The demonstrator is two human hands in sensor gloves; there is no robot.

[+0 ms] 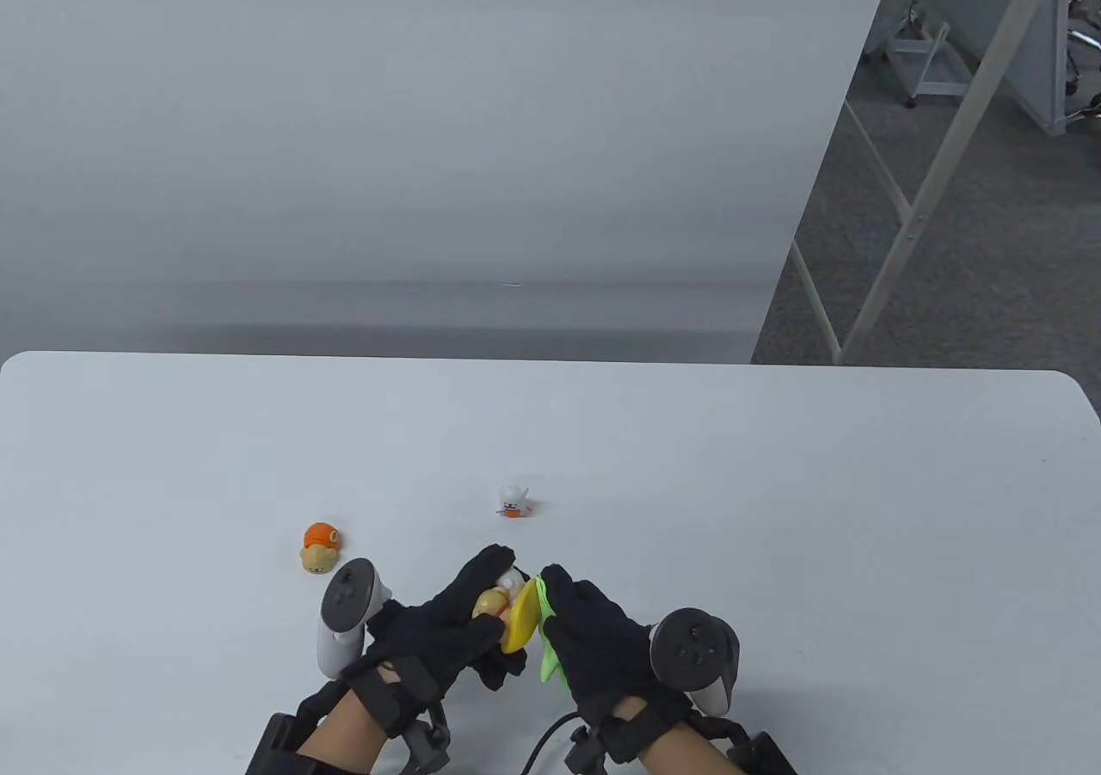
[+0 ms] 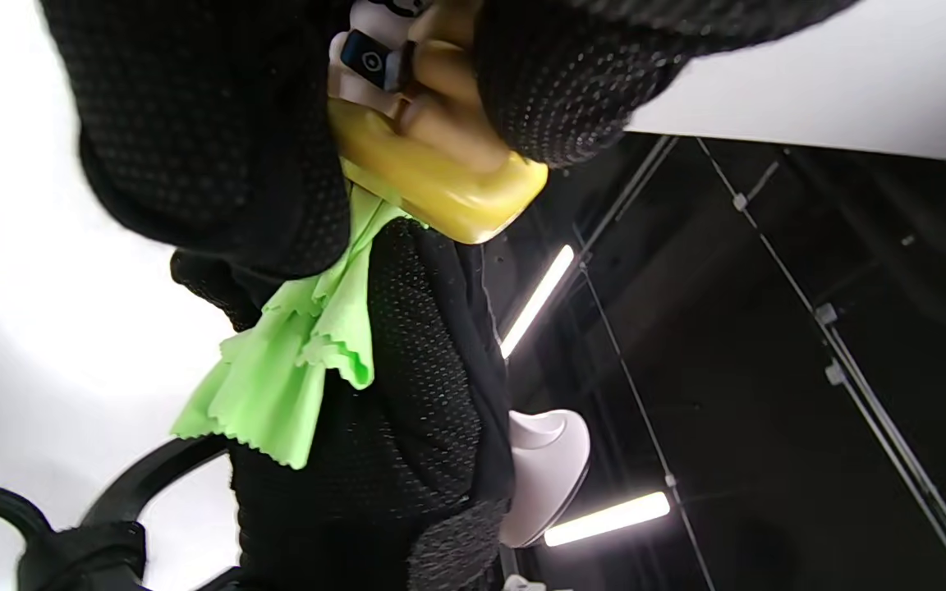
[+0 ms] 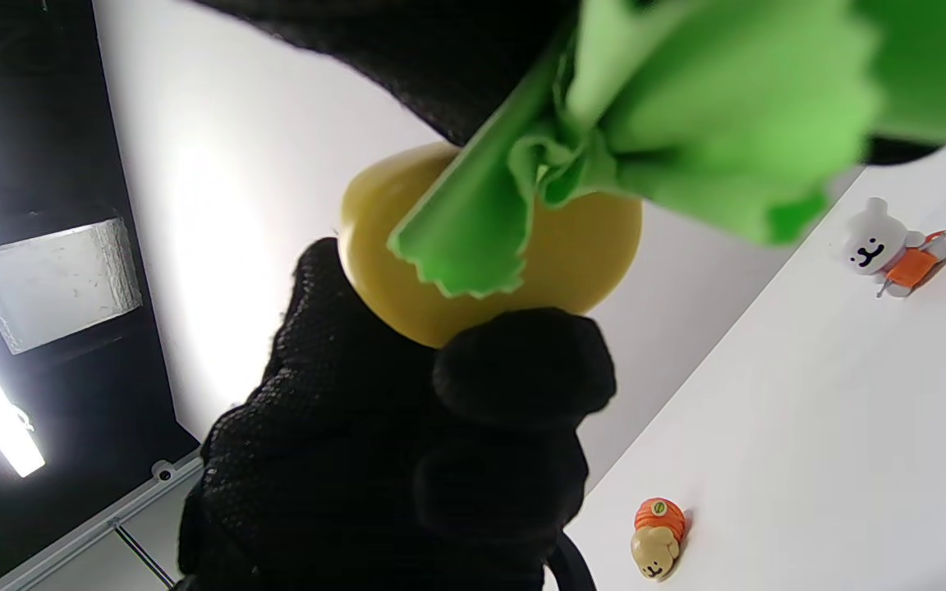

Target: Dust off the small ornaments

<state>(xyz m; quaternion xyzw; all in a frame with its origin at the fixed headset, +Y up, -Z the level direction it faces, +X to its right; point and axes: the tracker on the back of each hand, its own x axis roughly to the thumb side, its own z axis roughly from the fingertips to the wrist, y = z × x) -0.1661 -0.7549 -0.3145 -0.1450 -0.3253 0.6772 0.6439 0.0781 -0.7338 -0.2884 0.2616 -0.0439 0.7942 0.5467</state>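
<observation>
My left hand [image 1: 469,616] grips a small ornament with a yellow base [image 1: 519,620] above the near middle of the table, its figure [image 2: 407,74] wrapped by my fingers. My right hand [image 1: 585,629] pinches a green cloth [image 1: 548,650] and presses it against the yellow base [image 3: 563,263]; the cloth [image 2: 292,369] hangs down between the two hands. A white bear ornament with an orange part [image 1: 513,501] stands farther back on the table. An orange-capped tan ornament [image 1: 320,548] lies to the left of my left hand.
The white table [image 1: 774,508] runs wide on both sides and behind the ornaments. Beyond its far edge stand a white wall panel and, at the right, a metal frame [image 1: 903,233] on grey floor.
</observation>
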